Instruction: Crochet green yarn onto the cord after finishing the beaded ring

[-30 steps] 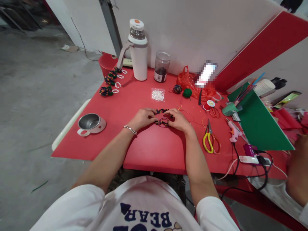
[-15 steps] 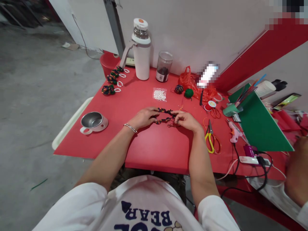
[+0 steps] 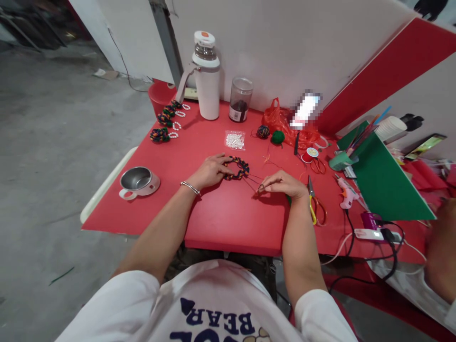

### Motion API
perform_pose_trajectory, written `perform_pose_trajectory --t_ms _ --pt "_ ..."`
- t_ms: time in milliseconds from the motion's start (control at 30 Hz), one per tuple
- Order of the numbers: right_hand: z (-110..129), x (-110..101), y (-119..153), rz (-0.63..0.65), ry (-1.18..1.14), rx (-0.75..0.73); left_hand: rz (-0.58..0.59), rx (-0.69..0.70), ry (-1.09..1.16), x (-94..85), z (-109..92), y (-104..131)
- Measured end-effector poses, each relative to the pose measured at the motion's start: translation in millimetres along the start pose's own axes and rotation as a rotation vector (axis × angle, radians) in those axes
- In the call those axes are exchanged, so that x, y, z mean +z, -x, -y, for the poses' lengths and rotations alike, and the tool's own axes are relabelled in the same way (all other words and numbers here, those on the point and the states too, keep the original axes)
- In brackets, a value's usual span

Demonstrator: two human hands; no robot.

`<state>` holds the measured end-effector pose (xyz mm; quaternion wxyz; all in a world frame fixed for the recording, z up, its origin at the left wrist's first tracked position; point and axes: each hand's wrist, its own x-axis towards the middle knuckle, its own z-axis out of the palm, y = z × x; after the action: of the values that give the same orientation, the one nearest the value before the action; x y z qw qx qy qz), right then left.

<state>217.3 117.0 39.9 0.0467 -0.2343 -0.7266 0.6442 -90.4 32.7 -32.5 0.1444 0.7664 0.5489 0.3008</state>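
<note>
A dark, multicoloured braided yarn ring [image 3: 245,167] lies on the red tabletop in front of me, formed into a round loop. My left hand [image 3: 213,171] grips its left side between thumb and fingers. Thin loose yarn ends [image 3: 252,180] run from the ring's right side toward my right hand [image 3: 283,184], whose fingertips are pinched on them. A bag of white beads [image 3: 234,140] lies just beyond the ring. Yellow-and-orange-handled scissors [image 3: 313,207] rest right of my right wrist, partly covered by it.
A steel-lined cup [image 3: 139,182] stands at left, below several yarn bundles with bead loops [image 3: 161,135]. At the back are a white thermos [image 3: 208,88], a clear jar [image 3: 241,100] and yarn balls [image 3: 277,137]. A glue gun [image 3: 347,194] and power strip [image 3: 374,235] lie right, near another person's arm [image 3: 441,251].
My right hand has left the braid and moved right and toward me, drawing out the yarn ends. The braid has gone from a stretched loop to a round ring beside my left hand.
</note>
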Motion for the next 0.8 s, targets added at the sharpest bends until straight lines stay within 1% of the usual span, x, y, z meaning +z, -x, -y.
perform_pose_trajectory --t_ms 100,133,200,233,267,300,367,400,433,467,533,600,700,800 --pt "14.4 17.1 -4.6 0.192 -0.032 0.007 0.001 -0.012 -0.038 -1.3 -0.4 -0.7" --pt "18.6 23.3 -7.1 0.279 -0.017 0.024 0.002 -0.019 -0.038 -2.2 -0.6 -0.9" --pt "23.3 32.4 -12.3 0.353 0.005 0.063 0.004 -0.024 -0.020 -4.3 -0.8 -1.2" --pt "22.9 34.4 -14.7 0.337 0.033 0.072 0.005 -0.020 -0.007 -5.3 -0.7 -1.4" --pt "20.5 34.6 -17.3 0.247 0.053 0.061 0.006 -0.010 0.004 -6.0 -0.4 -1.7" --pt "16.3 33.5 -20.3 0.105 0.067 0.038 0.006 0.002 0.014 -6.4 0.0 -1.9" --pt "4.8 30.0 -28.3 -0.325 0.054 -0.037 -0.001 0.022 0.028 -6.2 0.7 -2.4" --pt "-1.2 29.3 -33.5 -0.519 0.042 -0.061 -0.008 0.028 0.034 -5.7 1.0 -2.6" --pt "-6.6 29.9 -39.4 -0.656 0.045 -0.076 -0.016 0.032 0.043 -4.9 1.3 -2.7" --pt "-11.2 32.2 -45.9 -0.702 0.068 -0.079 -0.025 0.032 0.055 -4.0 1.5 -2.8" --pt "-17.1 40.8 -59.2 -0.694 0.180 -0.111 -0.045 0.026 0.075 -2.1 1.8 -2.8" --pt "-20.1 51.0 -70.8 -0.689 0.398 -0.197 -0.058 0.017 0.081 -0.7 2.1 -2.8" --pt "-23.1 59.3 -80.0 -0.610 0.659 -0.194 -0.054 0.025 0.078 -0.1 2.2 -2.3" --pt "-24.6 58.3 -78.4 -0.524 0.774 -0.209 -0.059 0.027 0.071 -1.2 2.7 -1.0"
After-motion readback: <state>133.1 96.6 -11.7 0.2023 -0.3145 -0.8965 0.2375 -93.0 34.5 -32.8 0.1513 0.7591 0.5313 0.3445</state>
